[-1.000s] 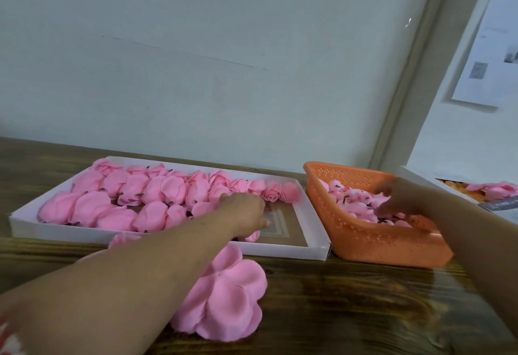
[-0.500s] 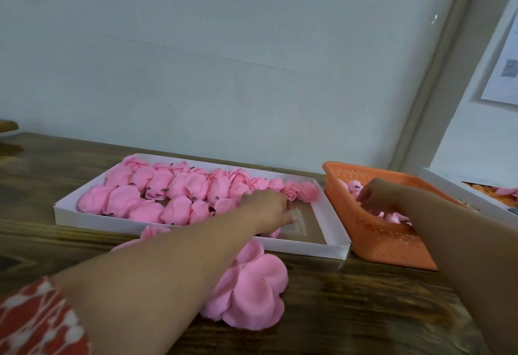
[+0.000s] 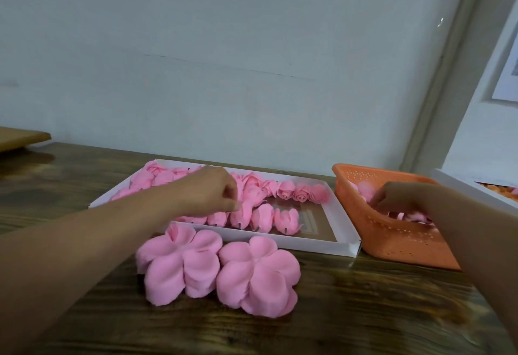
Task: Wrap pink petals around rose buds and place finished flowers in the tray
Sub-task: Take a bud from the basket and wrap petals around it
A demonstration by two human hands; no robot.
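A white tray (image 3: 308,245) on the wooden table holds several finished pink roses (image 3: 286,190) in rows. My left hand (image 3: 213,192) hovers over the tray's middle with its fingers curled in; I see nothing held in it, and its fingertips are just above a wrapped flower (image 3: 241,216). My right hand (image 3: 400,197) reaches down into the orange basket (image 3: 392,245) among pink rose buds (image 3: 364,192); its fingertips are hidden, so a grip is unclear. Two stacks of pink petals (image 3: 179,265) (image 3: 258,273) lie in front of the tray.
A second white tray (image 3: 462,186) sits behind the basket at the far right. A wooden board (image 3: 19,137) shows at the far left edge. Bare wooden table (image 3: 364,312) lies in front of the petals. A pale wall stands close behind.
My left hand has drawn back from the tray's near right part and risen over the middle rows. My right hand stays in the basket. The view has shifted, showing a second petal stack.
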